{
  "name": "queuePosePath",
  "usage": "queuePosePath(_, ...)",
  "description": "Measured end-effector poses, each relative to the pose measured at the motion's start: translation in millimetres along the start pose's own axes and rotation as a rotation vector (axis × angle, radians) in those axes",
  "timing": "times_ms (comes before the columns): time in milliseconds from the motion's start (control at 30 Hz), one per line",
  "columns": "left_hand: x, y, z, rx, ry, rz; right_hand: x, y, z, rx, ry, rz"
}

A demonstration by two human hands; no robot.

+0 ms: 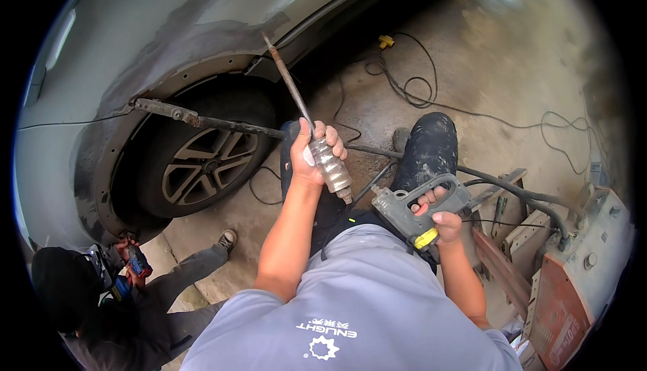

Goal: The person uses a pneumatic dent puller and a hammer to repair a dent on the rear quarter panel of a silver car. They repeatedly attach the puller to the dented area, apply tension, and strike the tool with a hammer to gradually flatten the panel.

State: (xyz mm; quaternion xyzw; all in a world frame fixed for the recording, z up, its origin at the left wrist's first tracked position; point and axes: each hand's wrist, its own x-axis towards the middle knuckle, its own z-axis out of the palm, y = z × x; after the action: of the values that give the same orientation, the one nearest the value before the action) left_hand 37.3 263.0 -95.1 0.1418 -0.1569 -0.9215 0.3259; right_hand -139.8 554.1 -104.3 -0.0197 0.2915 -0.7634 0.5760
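Observation:
My left hand (pixel 315 145) is closed around the slide hammer (pixel 290 88), near the top of its ribbed metal weight. The slide hammer's thin rod slants up and left, its tip over the sanded patch of the grey car panel (pixel 155 61); whether the tip touches is hard to tell. Low on the right, my right hand (pixel 441 219) grips a grey gun-shaped tool (pixel 404 212) by its looped handle, fingers through the opening. A yellow part (pixel 426 237) sits near its lower end. The tool's front points toward the slide hammer's lower end, seemingly apart from it.
A metal clamp (pixel 168 110) holds the wheel-arch edge above the wheel (pixel 209 165); its black cable (pixel 377 150) crosses to an orange-and-grey machine (pixel 566 290). At lower left a crouching person (pixel 74 303) holds a blue-and-black power tool (pixel 139 261). Thin cords (pixel 431 88) lie on the concrete.

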Motion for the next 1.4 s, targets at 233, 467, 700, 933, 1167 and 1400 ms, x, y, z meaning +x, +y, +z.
queuePosePath(233,4,-4,15,0.498,0.502,0.049,-1,4,-16,0.049,-0.035,-0.001)
queuePosePath(467,7,-2,23,0.502,0.514,0.05,-3,3,-9,0.034,0.007,-0.008)
queuePosePath(700,13,-1,13,0.474,0.485,0.028,-3,2,-4,0.029,0.031,-0.001)
queuePosePath(933,14,-7,16,0.41,0.451,0.005,-2,4,-8,0.033,0.012,0.004)
queuePosePath(1167,22,-21,24,0.334,0.401,0.005,-2,0,-6,-0.016,0.019,0.039)
queuePosePath(1400,25,-26,23,0.307,0.406,0.008,1,-2,-1,0.035,0.013,0.062)
